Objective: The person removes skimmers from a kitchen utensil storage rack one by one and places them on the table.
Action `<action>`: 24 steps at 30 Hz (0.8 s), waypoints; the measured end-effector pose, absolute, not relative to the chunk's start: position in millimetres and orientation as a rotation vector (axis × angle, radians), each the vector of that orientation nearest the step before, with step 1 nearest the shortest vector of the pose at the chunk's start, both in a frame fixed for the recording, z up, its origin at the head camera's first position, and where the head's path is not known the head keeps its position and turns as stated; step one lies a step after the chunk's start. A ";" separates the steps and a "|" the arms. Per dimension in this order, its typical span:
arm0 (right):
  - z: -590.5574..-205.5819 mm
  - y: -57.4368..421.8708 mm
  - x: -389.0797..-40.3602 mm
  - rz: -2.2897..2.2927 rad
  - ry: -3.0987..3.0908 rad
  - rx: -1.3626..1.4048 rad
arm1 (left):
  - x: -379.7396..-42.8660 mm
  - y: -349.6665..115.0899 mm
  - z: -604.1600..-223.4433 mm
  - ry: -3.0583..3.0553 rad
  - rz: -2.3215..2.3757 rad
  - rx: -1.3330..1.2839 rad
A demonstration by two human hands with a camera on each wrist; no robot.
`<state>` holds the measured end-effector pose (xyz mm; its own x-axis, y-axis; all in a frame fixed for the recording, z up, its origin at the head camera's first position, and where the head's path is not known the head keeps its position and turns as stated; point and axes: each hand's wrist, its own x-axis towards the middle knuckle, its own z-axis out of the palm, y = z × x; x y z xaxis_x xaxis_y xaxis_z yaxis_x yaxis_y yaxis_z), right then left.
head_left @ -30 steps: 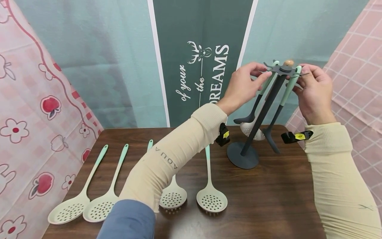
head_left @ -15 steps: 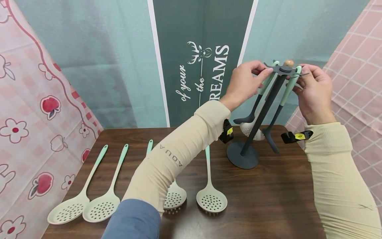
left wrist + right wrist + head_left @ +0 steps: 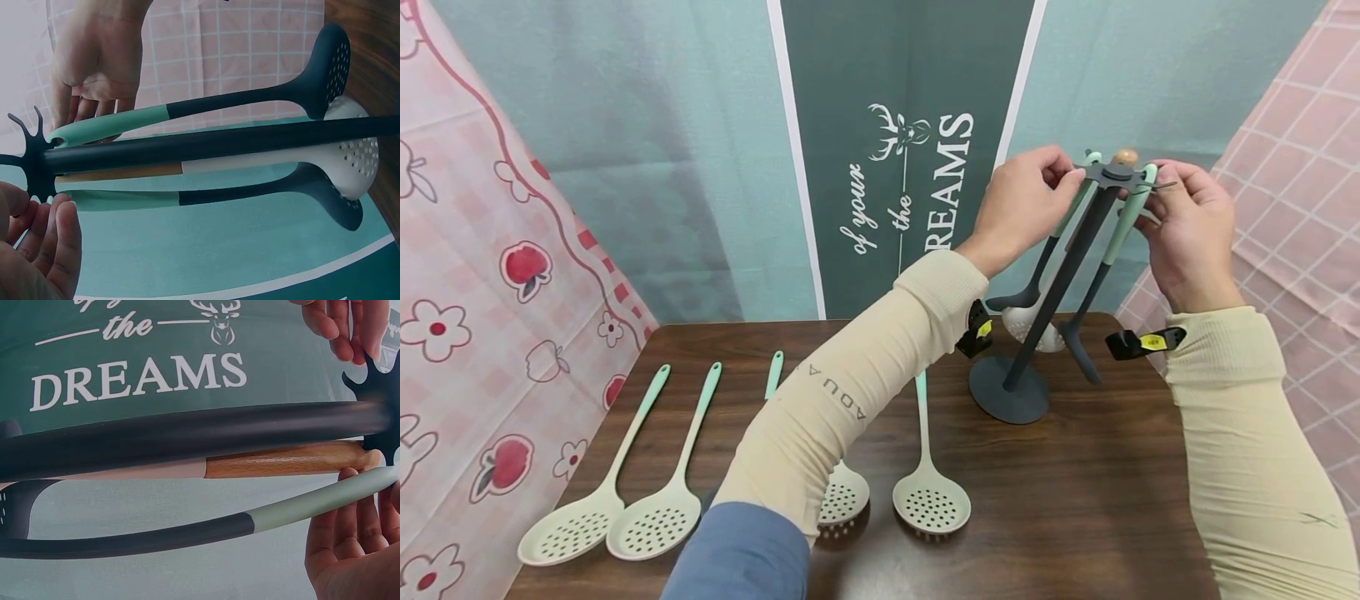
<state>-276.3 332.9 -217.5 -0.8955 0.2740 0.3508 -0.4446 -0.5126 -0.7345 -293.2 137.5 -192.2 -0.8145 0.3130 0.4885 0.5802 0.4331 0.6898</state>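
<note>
A dark utensil stand is seen at the two o'clock part of the table, its pole leaning toward one o'clock. At nine o'clock of the stand's crown, one hook is pinched between thumb and fingertips by the nearly closed grip of the left hand. At four o'clock of the crown, the top of a green-handled slotted utensil is held by the right hand, its fingers curled behind the handle; whether the hook is pinched too is hard to tell. A second green-handled utensil and a pale perforated ladle are also hung there. From seven to nine o'clock of the base, four pale skimmers are laid out, one partly hidden by the left sleeve.
</note>
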 end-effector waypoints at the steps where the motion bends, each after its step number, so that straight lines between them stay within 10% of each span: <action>1: -217.2 332.7 -276.3 2.405 -1.248 0.263 | -293.0 137.2 -191.9 -2.401 -1.318 -0.778; 24: -232.5 340.0 -269.4 2.358 -1.462 0.178 | -294.8 136.3 -182.5 -2.558 -1.229 -0.710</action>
<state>-269.4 340.0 -232.5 -0.9275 0.2345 0.2911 -0.3650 -0.4002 -0.8406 -294.8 136.3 -182.5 -0.8605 0.3294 0.3887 0.5093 0.5347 0.6743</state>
